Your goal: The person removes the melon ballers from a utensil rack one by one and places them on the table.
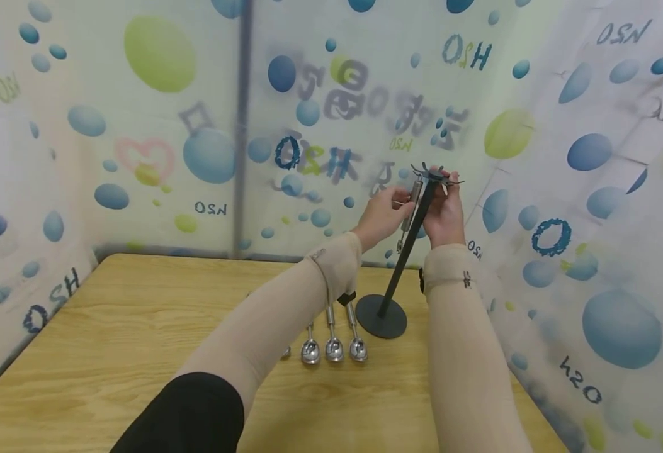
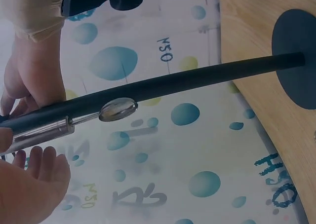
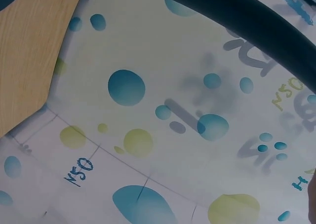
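Observation:
In the head view my left hand (image 1: pixel 385 217) pinches the cylindrical handle of a metal spoon (image 1: pixel 413 204) near the top of a black hook stand (image 1: pixel 402 258). The spoon (image 2: pixel 118 109) hangs bowl-down along the pole in the left wrist view. My right hand (image 1: pixel 446 217) grips the stand's top from the other side, its fingers partly hidden behind the hooks (image 1: pixel 436 176). The stand leans, its round base (image 1: pixel 381 316) on the table. Whether the handle's end is on a hook cannot be told. The right wrist view shows mainly the dark pole (image 3: pixel 247 26).
On the wooden table (image 1: pixel 138 314), several metal spoons (image 1: pixel 334 349) lie in a row left of the base, partly hidden by my left forearm. Patterned sheets (image 1: pixel 308 63) with blue and green spots surround the table at the back and sides.

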A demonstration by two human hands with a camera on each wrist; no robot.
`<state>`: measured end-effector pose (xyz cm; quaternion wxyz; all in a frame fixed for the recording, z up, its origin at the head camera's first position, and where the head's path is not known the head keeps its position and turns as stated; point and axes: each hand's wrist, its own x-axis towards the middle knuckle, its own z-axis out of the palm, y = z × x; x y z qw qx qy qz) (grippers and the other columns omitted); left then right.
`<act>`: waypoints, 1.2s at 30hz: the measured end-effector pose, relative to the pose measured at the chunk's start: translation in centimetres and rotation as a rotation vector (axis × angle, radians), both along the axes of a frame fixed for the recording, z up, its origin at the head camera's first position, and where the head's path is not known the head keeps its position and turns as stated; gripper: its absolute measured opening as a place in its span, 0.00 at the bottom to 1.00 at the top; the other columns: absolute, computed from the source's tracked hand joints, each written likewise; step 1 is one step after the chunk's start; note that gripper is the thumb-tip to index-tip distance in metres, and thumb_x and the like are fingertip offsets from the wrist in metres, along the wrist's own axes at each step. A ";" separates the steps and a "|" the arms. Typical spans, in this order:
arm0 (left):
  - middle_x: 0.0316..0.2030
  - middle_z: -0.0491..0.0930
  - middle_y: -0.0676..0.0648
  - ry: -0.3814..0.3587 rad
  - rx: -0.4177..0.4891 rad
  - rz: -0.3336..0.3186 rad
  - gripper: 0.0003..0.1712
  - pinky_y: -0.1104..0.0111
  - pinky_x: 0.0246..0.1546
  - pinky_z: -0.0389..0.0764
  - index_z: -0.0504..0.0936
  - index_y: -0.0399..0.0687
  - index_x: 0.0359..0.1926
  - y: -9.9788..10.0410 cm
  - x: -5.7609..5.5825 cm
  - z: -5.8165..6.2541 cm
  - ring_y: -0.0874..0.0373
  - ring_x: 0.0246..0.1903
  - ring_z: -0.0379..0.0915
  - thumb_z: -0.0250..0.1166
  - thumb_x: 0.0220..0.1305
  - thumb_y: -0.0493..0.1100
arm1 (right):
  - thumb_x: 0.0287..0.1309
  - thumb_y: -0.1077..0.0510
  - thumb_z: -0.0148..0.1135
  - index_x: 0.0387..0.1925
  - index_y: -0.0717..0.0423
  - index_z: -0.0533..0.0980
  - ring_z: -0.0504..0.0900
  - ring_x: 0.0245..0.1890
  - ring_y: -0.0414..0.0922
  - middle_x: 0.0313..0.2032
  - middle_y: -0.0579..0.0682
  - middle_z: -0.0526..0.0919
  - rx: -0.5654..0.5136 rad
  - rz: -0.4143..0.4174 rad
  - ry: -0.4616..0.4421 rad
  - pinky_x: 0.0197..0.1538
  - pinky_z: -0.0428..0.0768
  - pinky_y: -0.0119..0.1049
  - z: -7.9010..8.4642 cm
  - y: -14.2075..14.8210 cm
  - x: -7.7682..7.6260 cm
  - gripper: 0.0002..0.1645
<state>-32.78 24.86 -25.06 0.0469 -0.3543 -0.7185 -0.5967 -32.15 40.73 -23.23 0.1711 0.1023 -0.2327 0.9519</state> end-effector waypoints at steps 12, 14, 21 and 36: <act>0.52 0.86 0.44 0.035 0.009 0.019 0.17 0.65 0.49 0.82 0.81 0.45 0.60 0.2 -0.2 -0.1 0.57 0.49 0.84 0.63 0.74 0.42 | 0.74 0.46 0.55 0.32 0.52 0.81 0.79 0.42 0.43 0.37 0.48 0.90 0.060 -0.018 -0.003 0.43 0.60 0.37 0.1 -0.6 0.0 0.18; 0.51 0.86 0.45 0.036 0.009 0.020 0.17 0.67 0.47 0.83 0.81 0.46 0.59 0.0 -0.3 -0.1 0.58 0.47 0.85 0.64 0.73 0.42 | 0.74 0.45 0.55 0.32 0.51 0.80 0.79 0.43 0.42 0.37 0.48 0.90 0.081 -0.030 -0.004 0.44 0.59 0.37 0.1 -0.6 0.0 0.18; 0.49 0.87 0.45 0.024 0.026 0.001 0.20 0.67 0.41 0.83 0.80 0.45 0.61 -0.5 -0.3 -0.1 0.60 0.42 0.85 0.66 0.71 0.42 | 0.74 0.45 0.56 0.30 0.50 0.81 0.78 0.43 0.42 0.36 0.47 0.90 0.094 -0.036 -0.019 0.44 0.59 0.38 0.1 -0.4 0.1 0.19; 0.46 0.87 0.46 0.034 0.049 -0.007 0.18 0.67 0.43 0.84 0.82 0.45 0.58 -2.3 -0.8 -0.6 0.60 0.41 0.85 0.68 0.69 0.43 | 0.73 0.44 0.55 0.32 0.52 0.79 0.78 0.27 0.44 0.36 0.49 0.90 0.055 0.008 0.018 0.32 0.64 0.37 0.0 -0.1 0.3 0.19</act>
